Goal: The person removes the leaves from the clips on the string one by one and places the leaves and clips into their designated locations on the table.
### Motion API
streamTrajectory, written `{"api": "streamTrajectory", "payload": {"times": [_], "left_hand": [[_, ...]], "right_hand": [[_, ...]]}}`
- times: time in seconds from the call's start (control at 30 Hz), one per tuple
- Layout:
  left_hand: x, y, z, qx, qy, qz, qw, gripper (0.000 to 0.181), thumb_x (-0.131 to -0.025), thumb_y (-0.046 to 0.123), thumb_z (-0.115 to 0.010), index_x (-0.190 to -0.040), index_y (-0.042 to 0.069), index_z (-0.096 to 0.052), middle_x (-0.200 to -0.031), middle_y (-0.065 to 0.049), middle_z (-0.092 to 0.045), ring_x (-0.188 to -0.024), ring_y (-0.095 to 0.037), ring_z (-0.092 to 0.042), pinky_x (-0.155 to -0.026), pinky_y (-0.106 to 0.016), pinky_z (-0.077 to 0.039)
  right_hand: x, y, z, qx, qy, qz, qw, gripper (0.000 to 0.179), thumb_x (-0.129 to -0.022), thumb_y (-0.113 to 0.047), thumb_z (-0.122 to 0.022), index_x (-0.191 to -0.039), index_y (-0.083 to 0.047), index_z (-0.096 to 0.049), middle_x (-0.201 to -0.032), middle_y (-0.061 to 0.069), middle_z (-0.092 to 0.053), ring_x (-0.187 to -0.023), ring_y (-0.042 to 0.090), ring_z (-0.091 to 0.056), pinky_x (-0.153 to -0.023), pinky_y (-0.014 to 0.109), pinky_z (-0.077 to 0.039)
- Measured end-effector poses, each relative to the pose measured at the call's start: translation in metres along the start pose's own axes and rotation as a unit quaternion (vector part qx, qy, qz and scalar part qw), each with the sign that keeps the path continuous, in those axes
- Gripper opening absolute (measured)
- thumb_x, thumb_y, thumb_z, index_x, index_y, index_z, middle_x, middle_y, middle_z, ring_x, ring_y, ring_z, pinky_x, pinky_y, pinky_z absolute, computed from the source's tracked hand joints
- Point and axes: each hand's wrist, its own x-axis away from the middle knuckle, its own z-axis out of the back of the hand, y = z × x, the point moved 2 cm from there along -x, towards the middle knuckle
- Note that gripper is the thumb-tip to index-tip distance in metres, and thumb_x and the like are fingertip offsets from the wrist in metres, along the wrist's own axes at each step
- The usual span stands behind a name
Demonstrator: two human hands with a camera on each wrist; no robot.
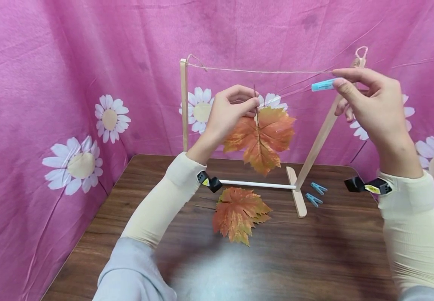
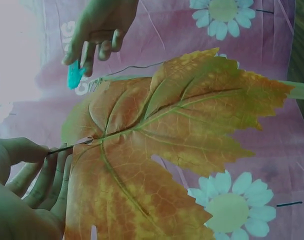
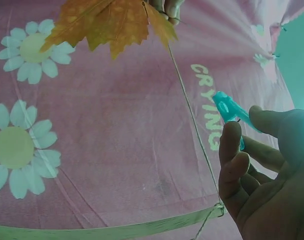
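My left hand (image 1: pixel 233 108) pinches the stem of an orange-red artificial maple leaf (image 1: pixel 267 136), which hangs below the string (image 1: pixel 262 72). In the left wrist view the leaf (image 2: pixel 142 130) spreads out beyond the thumb and fingers. A light blue clothespin (image 1: pixel 323 85) is pinched between thumb and fingers of my right hand (image 1: pixel 376 102), close to the string's right end. The right wrist view shows the clothespin (image 3: pixel 231 111) side-on, apart from the string (image 3: pixel 192 115). The string runs between two wooden posts (image 1: pixel 184 104).
More leaves (image 1: pixel 239 213) lie on the dark wooden table (image 1: pixel 326 259) below the frame's white crossbar (image 1: pixel 256 184). Two blue clothespins (image 1: pixel 316 194) lie right of the frame's wooden foot (image 1: pixel 299 205). A pink cloth with daisies (image 1: pixel 157 37) hangs behind.
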Motion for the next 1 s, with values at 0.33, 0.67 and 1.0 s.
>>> {"api": "streamTrajectory", "payload": {"times": [0.33, 0.67, 1.0], "left_hand": [[0.009, -0.006, 0.024, 0.049, 0.024, 0.017, 0.9984, 0.005, -0.097, -0.007, -0.070, -0.099, -0.003, -0.071, -0.086, -0.007, -0.074, -0.077, -0.018, -0.074, -0.080, -0.037, -0.068], [0.024, -0.015, 0.042, 0.076, 0.029, 0.026, 0.9963, 0.007, -0.098, -0.008, -0.067, -0.094, -0.003, -0.070, -0.087, -0.008, -0.075, -0.076, -0.018, -0.075, -0.077, -0.035, -0.068], [0.037, -0.031, 0.055, 0.095, 0.049, 0.041, 0.9934, 0.015, -0.098, -0.011, -0.066, -0.091, 0.001, -0.070, -0.085, -0.006, -0.075, -0.074, -0.017, -0.075, -0.075, -0.033, -0.068]], "right_hand": [[0.014, 0.013, 0.009, 0.050, -0.002, -0.049, 0.9975, 0.029, -0.091, 0.001, -0.081, -0.119, -0.004, -0.076, -0.077, -0.001, -0.076, -0.044, 0.008, -0.059, -0.038, 0.017, -0.040], [0.031, 0.028, 0.014, 0.033, -0.008, -0.053, 0.9980, 0.034, -0.092, 0.002, -0.079, -0.126, -0.002, -0.075, -0.084, -0.001, -0.077, -0.044, 0.009, -0.060, -0.042, 0.018, -0.043], [0.043, 0.040, 0.019, 0.116, -0.007, -0.072, 0.9906, 0.031, -0.095, -0.002, -0.078, -0.125, -0.006, -0.075, -0.081, -0.008, -0.074, -0.047, 0.005, -0.058, -0.043, 0.017, -0.043]]}}
